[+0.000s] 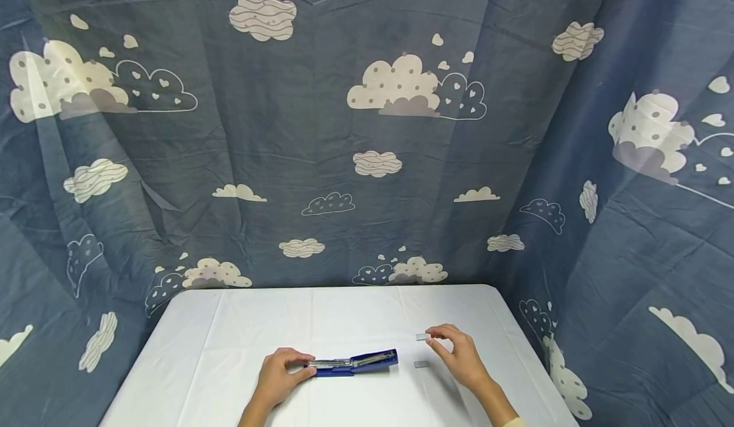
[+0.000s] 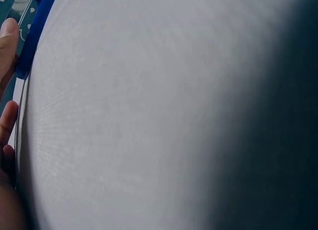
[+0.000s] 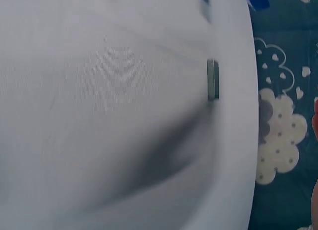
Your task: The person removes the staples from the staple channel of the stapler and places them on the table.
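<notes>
A blue stapler (image 1: 374, 361) lies swung open on the white table, its metal channel showing. My left hand (image 1: 281, 376) grips its left end between thumb and fingers; the left wrist view catches just the stapler's blue edge (image 2: 37, 38) beside the fingertips. To the right, my right hand (image 1: 459, 355) pinches a small grey strip of staples (image 1: 422, 336) above the table. A second strip of staples (image 1: 421, 364) rests on the cloth below it, and also appears in the right wrist view as a short grey bar (image 3: 212, 80).
A white cloth covers the table (image 1: 241, 325), which has rounded far corners. Dark blue curtains (image 1: 321, 127) printed with clouds hang behind it and along both sides. The right forearm casts a shadow (image 1: 453, 392) on the cloth.
</notes>
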The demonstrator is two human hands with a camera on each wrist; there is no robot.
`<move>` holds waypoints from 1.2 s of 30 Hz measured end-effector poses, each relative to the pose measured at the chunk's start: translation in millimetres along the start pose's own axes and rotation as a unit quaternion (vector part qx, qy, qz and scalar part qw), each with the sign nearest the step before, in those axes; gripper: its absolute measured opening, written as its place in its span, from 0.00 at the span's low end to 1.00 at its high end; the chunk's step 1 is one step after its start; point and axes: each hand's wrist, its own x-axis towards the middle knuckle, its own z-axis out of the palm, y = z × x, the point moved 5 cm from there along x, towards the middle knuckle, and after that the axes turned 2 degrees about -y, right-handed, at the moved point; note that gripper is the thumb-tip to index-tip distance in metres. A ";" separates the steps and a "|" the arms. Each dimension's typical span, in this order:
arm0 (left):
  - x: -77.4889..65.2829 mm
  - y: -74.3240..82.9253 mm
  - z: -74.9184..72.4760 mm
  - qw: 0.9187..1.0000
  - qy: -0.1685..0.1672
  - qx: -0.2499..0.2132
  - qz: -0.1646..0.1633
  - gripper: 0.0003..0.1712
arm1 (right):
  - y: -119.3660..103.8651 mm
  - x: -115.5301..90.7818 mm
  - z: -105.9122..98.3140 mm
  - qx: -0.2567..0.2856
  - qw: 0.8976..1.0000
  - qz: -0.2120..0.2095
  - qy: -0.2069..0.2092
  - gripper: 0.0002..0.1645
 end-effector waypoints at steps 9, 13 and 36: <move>-1.3 -0.3 -1.7 1.000 0.005 0.004 0.004 0.14 | 19.1 -7.7 -12.4 -0.015 1.000 -0.010 0.020 0.10; -0.5 0.0 -2.2 1.000 0.008 0.006 0.008 0.14 | 27.1 -10.2 -13.8 -0.020 1.000 0.001 0.019 0.11; 1.4 -1.1 0.1 1.000 0.003 0.012 -0.002 0.14 | 62.9 -39.6 1.1 -0.035 0.988 0.143 -0.037 0.11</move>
